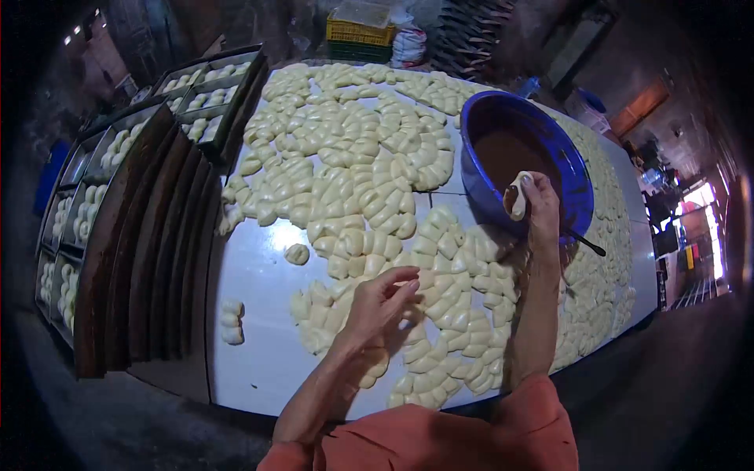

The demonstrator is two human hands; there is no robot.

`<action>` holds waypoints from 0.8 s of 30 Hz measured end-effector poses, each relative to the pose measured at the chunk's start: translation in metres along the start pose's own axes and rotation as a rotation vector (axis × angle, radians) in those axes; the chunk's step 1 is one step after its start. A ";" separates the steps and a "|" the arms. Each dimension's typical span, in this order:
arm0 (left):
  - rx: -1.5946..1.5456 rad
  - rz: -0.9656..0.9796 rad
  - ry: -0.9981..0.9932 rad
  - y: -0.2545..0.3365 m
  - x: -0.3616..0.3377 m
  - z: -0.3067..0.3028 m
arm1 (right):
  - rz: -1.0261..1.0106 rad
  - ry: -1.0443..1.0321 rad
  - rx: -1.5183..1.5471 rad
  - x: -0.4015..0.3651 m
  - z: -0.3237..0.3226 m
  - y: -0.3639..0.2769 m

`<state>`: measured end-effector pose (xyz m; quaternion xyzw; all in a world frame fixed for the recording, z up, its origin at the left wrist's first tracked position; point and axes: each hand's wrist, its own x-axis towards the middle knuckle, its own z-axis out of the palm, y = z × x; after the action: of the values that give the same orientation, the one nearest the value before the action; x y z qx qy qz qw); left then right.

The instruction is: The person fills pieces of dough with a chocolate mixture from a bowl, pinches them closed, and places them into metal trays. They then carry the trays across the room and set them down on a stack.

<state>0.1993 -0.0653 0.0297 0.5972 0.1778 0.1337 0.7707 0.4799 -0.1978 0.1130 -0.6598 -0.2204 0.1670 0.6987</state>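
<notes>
My left hand (pixel 382 302) hovers over a cluster of pale dough pieces (pixel 452 298) near the table's front edge, fingers pinched together just above one piece; whether it grips one I cannot tell. My right hand (pixel 538 206) is raised at the rim of a blue bowl (pixel 491 118) that holds brown filling (pixel 506 155). It holds a flattened dough piece (pixel 518 196), and a dark utensil handle (pixel 585 242) sticks out below the hand. Orange sleeves show at the bottom.
Many more dough pieces (pixel 345 157) cover the white table (pixel 251 330). Three stray pieces (pixel 230 322) lie at the front left. Stacked dark baking trays (pixel 149 235) and trays filled with dough (pixel 200 98) stand at the left. A yellow crate (pixel 360 31) sits beyond the table.
</notes>
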 end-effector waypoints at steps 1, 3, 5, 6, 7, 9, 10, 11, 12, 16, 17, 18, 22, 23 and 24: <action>-0.058 -0.034 -0.011 -0.001 0.004 0.004 | -0.003 -0.020 0.148 -0.012 0.015 -0.001; -0.202 -0.065 -0.007 0.000 0.009 0.010 | 0.074 -0.115 0.407 -0.040 0.048 0.003; -0.371 -0.045 0.031 0.005 0.010 0.011 | 0.182 -0.168 0.526 -0.064 0.089 0.023; -0.438 -0.053 0.047 0.014 0.005 0.008 | 0.230 -0.199 0.526 -0.074 0.108 0.035; -0.597 -0.131 0.035 0.013 -0.001 -0.001 | 0.280 -0.246 0.567 -0.086 0.126 0.046; -0.736 -0.167 0.094 0.006 -0.014 -0.022 | 0.386 -0.289 0.644 -0.105 0.161 0.057; -0.715 -0.131 0.167 -0.004 -0.021 -0.035 | 0.396 -0.379 0.691 -0.109 0.169 0.066; -0.692 -0.096 0.237 -0.010 -0.028 -0.047 | 0.415 -0.406 0.635 -0.115 0.175 0.068; -0.771 -0.073 0.354 0.008 -0.040 -0.054 | 0.433 -0.432 0.578 -0.121 0.183 0.062; -0.496 -0.012 0.645 0.002 -0.064 -0.093 | 0.221 -0.553 0.227 -0.159 0.225 0.071; -0.475 -0.003 0.692 0.003 -0.069 -0.097 | -0.054 -0.557 -0.005 -0.165 0.230 0.080; -0.435 0.028 0.644 0.003 -0.075 -0.102 | -0.329 -0.545 -0.237 -0.172 0.241 0.080; -0.271 0.125 0.776 -0.003 -0.079 -0.101 | -0.348 -0.456 -0.346 -0.191 0.257 0.089; -0.231 0.159 0.815 -0.003 -0.080 -0.102 | -0.324 -0.395 -0.298 -0.192 0.263 0.088; -0.295 0.127 0.777 0.002 -0.082 -0.103 | -0.269 -0.439 -0.264 -0.189 0.265 0.088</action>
<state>0.0804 -0.0094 0.0177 0.3953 0.3970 0.4205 0.7137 0.1847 -0.0657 0.0175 -0.6581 -0.4716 0.1815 0.5582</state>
